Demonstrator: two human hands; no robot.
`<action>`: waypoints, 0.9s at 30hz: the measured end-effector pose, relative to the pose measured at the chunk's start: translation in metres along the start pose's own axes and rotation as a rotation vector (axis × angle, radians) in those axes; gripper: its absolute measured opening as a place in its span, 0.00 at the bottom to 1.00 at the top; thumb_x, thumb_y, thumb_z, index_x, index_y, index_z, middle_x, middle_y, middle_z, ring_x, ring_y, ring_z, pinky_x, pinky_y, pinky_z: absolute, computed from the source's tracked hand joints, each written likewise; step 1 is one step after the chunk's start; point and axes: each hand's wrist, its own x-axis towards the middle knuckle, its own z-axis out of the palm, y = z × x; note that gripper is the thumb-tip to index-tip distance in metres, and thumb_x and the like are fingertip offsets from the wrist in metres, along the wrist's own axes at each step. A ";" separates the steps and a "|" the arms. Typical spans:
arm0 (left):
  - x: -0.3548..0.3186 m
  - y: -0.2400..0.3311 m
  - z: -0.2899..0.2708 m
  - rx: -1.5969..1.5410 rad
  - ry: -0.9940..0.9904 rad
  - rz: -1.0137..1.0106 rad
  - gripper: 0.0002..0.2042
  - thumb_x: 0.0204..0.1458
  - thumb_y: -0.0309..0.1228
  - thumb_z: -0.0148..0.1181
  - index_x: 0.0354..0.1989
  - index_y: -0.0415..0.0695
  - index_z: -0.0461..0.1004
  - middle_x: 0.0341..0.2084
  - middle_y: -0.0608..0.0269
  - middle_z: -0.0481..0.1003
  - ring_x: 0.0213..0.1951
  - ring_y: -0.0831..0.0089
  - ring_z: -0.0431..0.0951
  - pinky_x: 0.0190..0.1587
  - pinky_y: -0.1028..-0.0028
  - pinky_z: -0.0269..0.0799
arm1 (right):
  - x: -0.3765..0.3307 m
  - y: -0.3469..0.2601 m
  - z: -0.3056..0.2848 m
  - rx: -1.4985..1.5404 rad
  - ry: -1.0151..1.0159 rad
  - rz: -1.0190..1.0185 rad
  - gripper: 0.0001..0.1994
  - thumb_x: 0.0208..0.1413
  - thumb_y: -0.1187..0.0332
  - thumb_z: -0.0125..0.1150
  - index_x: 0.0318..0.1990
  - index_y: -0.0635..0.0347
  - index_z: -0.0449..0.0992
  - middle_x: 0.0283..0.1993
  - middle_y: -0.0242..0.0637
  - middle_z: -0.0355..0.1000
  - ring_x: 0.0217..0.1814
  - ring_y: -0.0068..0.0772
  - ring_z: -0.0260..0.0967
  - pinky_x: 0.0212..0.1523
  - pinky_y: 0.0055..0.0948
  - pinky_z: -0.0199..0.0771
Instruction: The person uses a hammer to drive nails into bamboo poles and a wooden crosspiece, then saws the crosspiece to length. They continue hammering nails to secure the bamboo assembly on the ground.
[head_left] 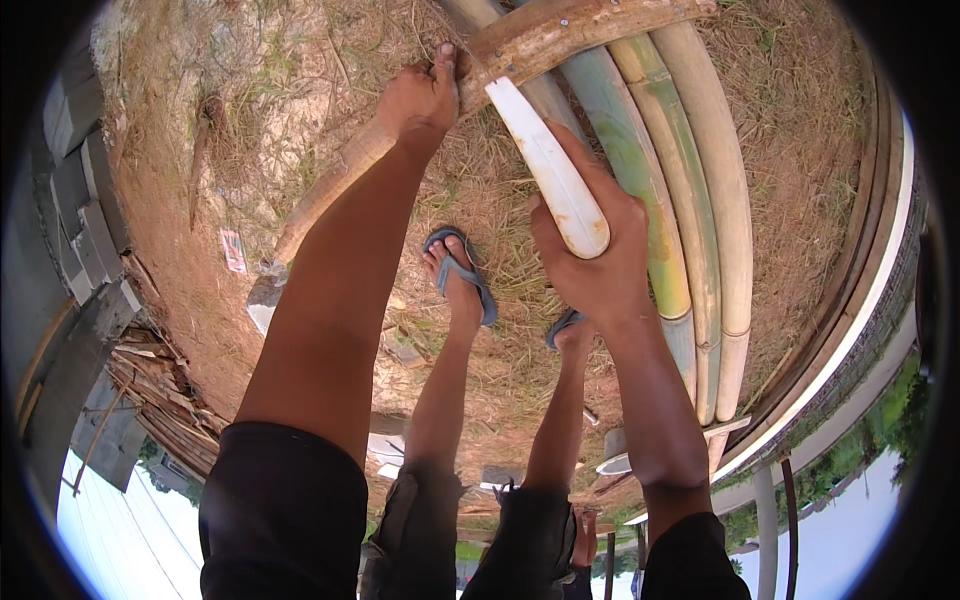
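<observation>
A long, curved-looking strip of wood [585, 35] with nail heads in it runs from the lower left to the top right. My left hand [418, 100] is closed over it, thumb lying toward the top edge. In my right hand [600, 235] is a hand saw [550, 170], by the look of its worn white handle; my fingers wrap round that handle. Its thin blade shows almost edge-on, pointing up and left across the wood just right of my left hand. The blade's far end leaves the picture, and I cannot tell how deep it sits in the wood.
Several bamboo poles [690, 190] lie under the wood strip and along my right side. My sandalled feet [465, 265] stand on dry grass. Stacked grey blocks [85, 200] and a pile of wood pieces [165, 385] are at the left. A small red-and-white packet [233, 250] lies on the ground.
</observation>
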 end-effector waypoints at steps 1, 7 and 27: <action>0.003 0.000 -0.003 -0.005 0.008 0.001 0.38 0.52 0.66 0.27 0.35 0.47 0.79 0.27 0.48 0.77 0.36 0.52 0.77 0.38 0.58 0.70 | -0.007 0.002 -0.005 -0.015 -0.029 0.026 0.27 0.45 0.82 0.56 0.58 0.70 0.64 0.37 0.40 0.76 0.30 0.18 0.70 0.33 0.20 0.71; -0.003 -0.001 -0.007 -0.043 -0.001 0.014 0.32 0.58 0.57 0.29 0.31 0.47 0.79 0.25 0.48 0.76 0.33 0.50 0.76 0.36 0.57 0.70 | -0.184 0.002 -0.102 -0.274 -0.094 0.068 0.26 0.43 0.81 0.52 0.55 0.75 0.65 0.38 0.49 0.76 0.31 0.35 0.77 0.37 0.28 0.76; -0.003 -0.002 -0.003 0.050 0.018 0.042 0.24 0.57 0.47 0.35 0.32 0.46 0.79 0.28 0.47 0.77 0.34 0.50 0.77 0.39 0.57 0.71 | -0.065 0.011 -0.024 -0.011 -0.047 0.067 0.29 0.41 0.81 0.58 0.56 0.73 0.64 0.43 0.53 0.75 0.37 0.40 0.77 0.39 0.32 0.77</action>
